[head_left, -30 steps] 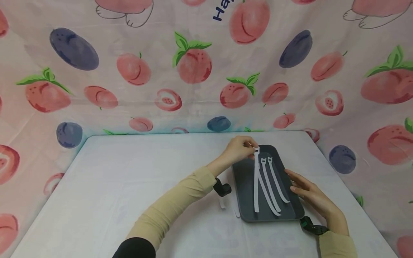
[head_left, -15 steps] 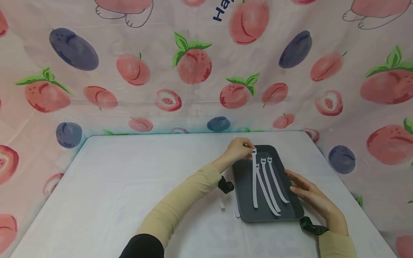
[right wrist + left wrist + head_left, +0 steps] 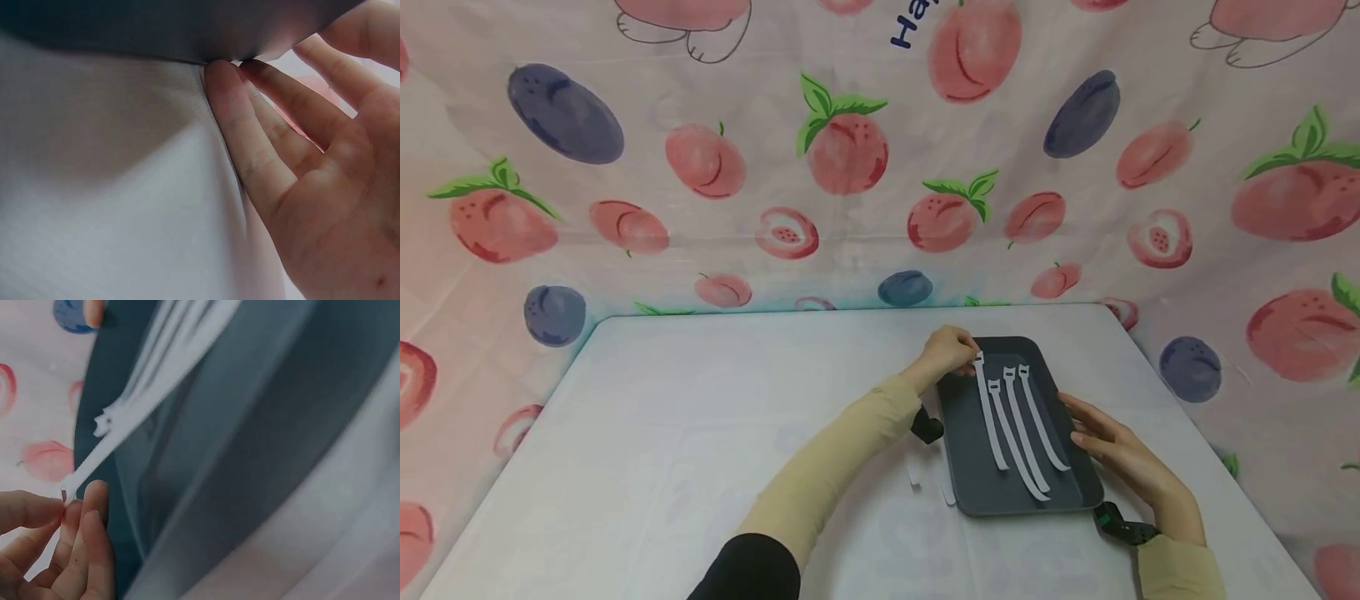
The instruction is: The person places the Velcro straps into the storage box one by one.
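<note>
My left hand (image 3: 951, 350) pinches the slotted head of a white cable strap (image 3: 991, 425) between thumb and fingertips, at the far left of a dark grey tray (image 3: 972, 487). That strap slants down over the tray floor; whether its tail touches the floor, I cannot tell. To its right lie 3 more white straps (image 3: 1039, 417), heads away from me. In the left wrist view the pinched strap (image 3: 94, 459) runs up to the right from the fingertips. My right hand (image 3: 1120, 450) touches the tray's right side with straightened fingers, seen against the tray wall (image 3: 144, 37) in the right wrist view.
Left of the tray, white strips (image 3: 947, 487) lie on the white-covered table (image 3: 700, 433), partly hidden by my left arm. A fruit-print cloth (image 3: 850, 208) hangs behind the table. Each wrist carries a black camera mount (image 3: 1123, 527).
My left hand has moved left and slightly nearer with the pinched strap, from above the other straps to a spot left of them. The right hand and the tray have stayed put.
</note>
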Action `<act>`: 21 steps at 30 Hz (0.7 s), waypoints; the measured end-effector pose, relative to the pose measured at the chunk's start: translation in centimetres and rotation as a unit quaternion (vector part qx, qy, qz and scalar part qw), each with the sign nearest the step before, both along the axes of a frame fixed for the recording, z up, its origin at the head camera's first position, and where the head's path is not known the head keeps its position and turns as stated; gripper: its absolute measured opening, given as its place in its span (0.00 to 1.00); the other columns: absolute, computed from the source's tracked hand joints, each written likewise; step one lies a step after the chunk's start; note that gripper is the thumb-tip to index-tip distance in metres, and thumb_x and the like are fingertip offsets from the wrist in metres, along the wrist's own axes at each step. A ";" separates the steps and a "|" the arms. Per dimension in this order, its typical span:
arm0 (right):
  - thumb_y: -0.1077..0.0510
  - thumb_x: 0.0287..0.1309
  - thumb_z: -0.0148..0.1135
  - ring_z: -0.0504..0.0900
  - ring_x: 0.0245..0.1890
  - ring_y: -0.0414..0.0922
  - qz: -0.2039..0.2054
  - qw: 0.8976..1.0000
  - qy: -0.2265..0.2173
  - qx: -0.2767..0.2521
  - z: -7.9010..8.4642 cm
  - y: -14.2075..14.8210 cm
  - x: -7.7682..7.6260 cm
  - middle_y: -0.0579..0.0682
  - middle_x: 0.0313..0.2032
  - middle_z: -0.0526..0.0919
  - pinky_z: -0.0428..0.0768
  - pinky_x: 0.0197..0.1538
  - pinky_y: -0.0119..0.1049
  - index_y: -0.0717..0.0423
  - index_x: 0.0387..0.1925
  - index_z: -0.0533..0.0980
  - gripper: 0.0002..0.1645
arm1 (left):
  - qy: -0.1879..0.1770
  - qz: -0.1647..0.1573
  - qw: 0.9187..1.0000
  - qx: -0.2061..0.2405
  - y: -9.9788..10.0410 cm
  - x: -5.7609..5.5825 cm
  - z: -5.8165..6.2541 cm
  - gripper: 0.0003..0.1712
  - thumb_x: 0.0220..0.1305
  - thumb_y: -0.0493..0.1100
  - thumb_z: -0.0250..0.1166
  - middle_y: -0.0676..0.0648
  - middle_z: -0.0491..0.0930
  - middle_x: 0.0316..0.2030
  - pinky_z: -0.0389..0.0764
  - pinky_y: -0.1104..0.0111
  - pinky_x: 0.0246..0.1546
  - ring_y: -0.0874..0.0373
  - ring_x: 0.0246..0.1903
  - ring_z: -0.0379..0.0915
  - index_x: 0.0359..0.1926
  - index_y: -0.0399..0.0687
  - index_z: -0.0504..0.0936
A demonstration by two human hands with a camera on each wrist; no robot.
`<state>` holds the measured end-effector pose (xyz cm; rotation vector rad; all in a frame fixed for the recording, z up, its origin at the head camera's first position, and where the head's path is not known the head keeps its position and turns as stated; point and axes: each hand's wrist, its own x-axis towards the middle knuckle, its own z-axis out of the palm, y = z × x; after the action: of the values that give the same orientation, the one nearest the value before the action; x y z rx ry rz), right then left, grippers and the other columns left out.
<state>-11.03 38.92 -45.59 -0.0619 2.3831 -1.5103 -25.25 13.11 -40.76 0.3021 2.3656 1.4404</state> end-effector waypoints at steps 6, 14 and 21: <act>0.50 0.63 0.50 0.42 0.69 0.64 -0.002 1.000 0.003 0.002 0.0 0.0 0.0 0.58 0.71 0.46 0.51 0.61 0.69 0.37 0.69 0.49 0.36 | 0.020 -0.021 0.998 -0.057 0.3 -0.2 -0.4 0.09 0.59 0.36 0.56 0.42 0.84 0.29 0.82 0.60 0.35 0.49 0.29 0.83 0.33 0.42 0.84; 0.50 0.62 0.51 0.41 0.69 0.64 -0.004 1.000 0.002 0.002 0.1 -0.2 0.0 0.58 0.71 0.45 0.50 0.60 0.69 0.38 0.69 0.49 0.37 | 0.039 -0.037 0.993 -0.101 0.4 -0.1 -0.3 0.11 0.61 0.38 0.55 0.44 0.85 0.32 0.81 0.61 0.35 0.50 0.30 0.82 0.35 0.43 0.84; 0.50 0.62 0.51 0.42 0.69 0.64 -0.008 1.000 -0.003 0.003 0.2 -0.3 0.1 0.58 0.71 0.45 0.49 0.60 0.70 0.39 0.69 0.49 0.37 | 0.039 -0.035 0.992 -0.112 0.5 -0.1 -0.4 0.11 0.61 0.39 0.55 0.44 0.85 0.32 0.81 0.62 0.35 0.50 0.31 0.82 0.37 0.44 0.84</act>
<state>-10.93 38.64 -45.39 -0.0383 2.3896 -1.5079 -25.37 13.57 -41.14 0.3842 2.5228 1.1378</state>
